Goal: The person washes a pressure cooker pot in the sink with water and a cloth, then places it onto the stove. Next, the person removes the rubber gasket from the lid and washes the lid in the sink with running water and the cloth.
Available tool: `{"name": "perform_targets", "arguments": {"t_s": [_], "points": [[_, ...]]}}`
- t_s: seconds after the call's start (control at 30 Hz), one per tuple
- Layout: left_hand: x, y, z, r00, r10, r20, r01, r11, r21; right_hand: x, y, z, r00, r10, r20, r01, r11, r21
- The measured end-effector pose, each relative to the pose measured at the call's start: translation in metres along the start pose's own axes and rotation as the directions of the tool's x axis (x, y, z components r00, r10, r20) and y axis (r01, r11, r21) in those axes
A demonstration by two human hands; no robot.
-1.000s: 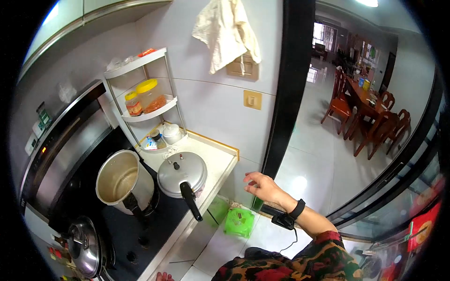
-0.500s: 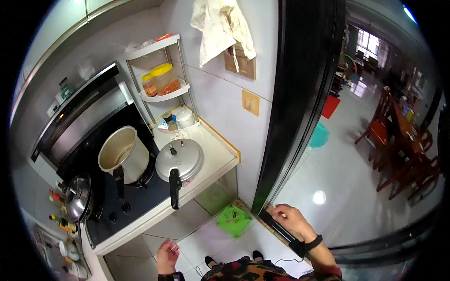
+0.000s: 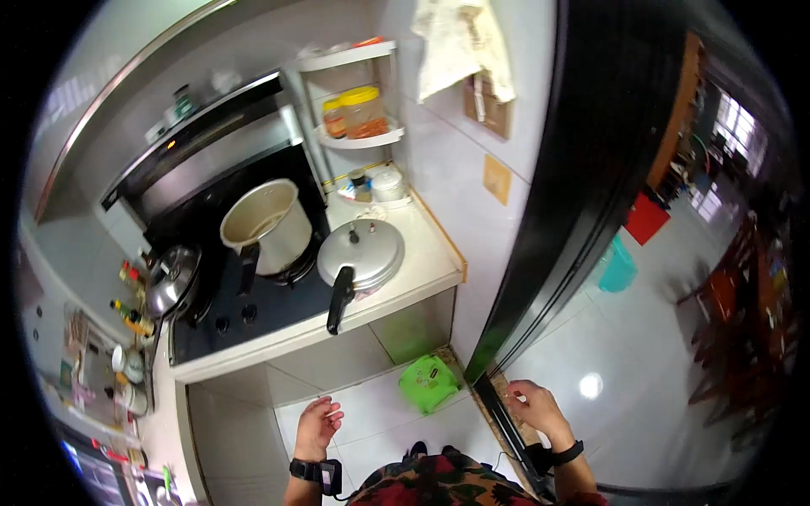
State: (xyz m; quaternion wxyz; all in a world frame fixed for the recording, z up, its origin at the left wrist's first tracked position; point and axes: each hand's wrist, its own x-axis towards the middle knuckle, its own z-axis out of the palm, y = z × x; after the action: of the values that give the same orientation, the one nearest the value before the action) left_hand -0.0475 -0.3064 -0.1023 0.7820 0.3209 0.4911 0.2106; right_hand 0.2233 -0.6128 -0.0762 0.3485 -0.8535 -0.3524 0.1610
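Observation:
My left hand [image 3: 318,427] is raised in front of the lower cabinet, its fingers loosely bent and apart with nothing in them. My right hand [image 3: 538,411] hovers over the door track, also empty, the fingers slightly curled. Nearest ahead, on the counter corner, lies a round pressure cooker lid [image 3: 361,255] with a black handle pointing towards me. Left of it, the open pressure cooker pot [image 3: 267,228] stands on the stove burner. Neither hand touches the pot or the lid.
A lidded wok [image 3: 173,282] sits on the stove's [image 3: 211,314] left side. Jars fill a corner shelf [image 3: 359,139]. A green bag [image 3: 428,384] lies on the floor by the black door frame [image 3: 582,169]. Bottles [image 3: 131,316] line the left counter.
The view has turned left, so the stove sits further right. My left hand has risen and its fingers have spread a little. My right hand stays over the door track. Pot and lid have not moved.

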Motion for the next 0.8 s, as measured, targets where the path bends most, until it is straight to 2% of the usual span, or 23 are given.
{"name": "perform_targets", "arguments": {"t_s": [0.13,0.2,0.3,0.37,0.47,0.5,0.57,0.6,0.67,0.7,0.77,0.8], "points": [[-0.002,-0.012,-0.010,0.999,0.038,0.001,-0.038,0.995,-0.090,0.005,-0.008,-0.004,0.993,-0.005,0.120,0.013,0.998,-0.065],[-0.010,-0.014,-0.012,1.000,0.002,0.016,-0.001,0.996,-0.088,0.017,-0.015,-0.001,0.987,-0.003,0.163,0.013,0.998,-0.057],[-0.014,-0.015,-0.027,0.999,0.018,-0.040,-0.023,0.993,-0.119,0.047,-0.019,0.028,0.981,-0.047,0.189,0.040,0.998,0.045],[-0.016,-0.015,-0.042,0.996,0.024,-0.085,-0.033,0.993,-0.111,0.067,-0.023,0.067,0.957,-0.166,0.236,0.120,0.973,0.196],[-0.013,-0.013,-0.068,0.988,0.010,-0.152,-0.032,0.990,-0.138,0.093,-0.062,0.112,0.891,-0.269,0.366,0.171,0.945,0.278],[-0.010,-0.012,-0.076,0.984,0.013,-0.176,-0.040,0.988,-0.151,0.107,-0.076,0.127,0.888,-0.272,0.372,0.173,0.945,0.278],[-0.002,-0.006,-0.091,0.977,0.031,-0.209,-0.064,0.986,-0.156,0.130,-0.098,0.159,0.846,-0.221,0.485,0.054,0.941,0.335],[0.002,-0.001,-0.097,0.978,0.027,-0.209,-0.059,0.987,-0.149,0.142,-0.100,0.184,0.848,-0.215,0.484,0.046,0.940,0.338],[0.013,0.015,-0.109,0.977,0.023,-0.212,-0.066,0.978,-0.198,0.181,-0.101,0.241,0.934,-0.170,0.313,0.013,0.894,0.447],[0.016,0.024,-0.114,0.984,0.037,-0.175,-0.076,0.973,-0.220,0.201,-0.107,0.264,0.939,-0.174,0.296,0.024,0.893,0.448],[0.028,0.041,-0.122,0.974,0.059,-0.220,-0.106,0.972,-0.209,0.232,-0.118,0.303,0.993,-0.050,0.109,-0.014,0.854,0.521],[0.035,0.043,-0.131,0.971,0.068,-0.230,-0.120,0.968,-0.219,0.243,-0.126,0.313,0.992,-0.046,0.113,-0.020,0.855,0.518]]}}
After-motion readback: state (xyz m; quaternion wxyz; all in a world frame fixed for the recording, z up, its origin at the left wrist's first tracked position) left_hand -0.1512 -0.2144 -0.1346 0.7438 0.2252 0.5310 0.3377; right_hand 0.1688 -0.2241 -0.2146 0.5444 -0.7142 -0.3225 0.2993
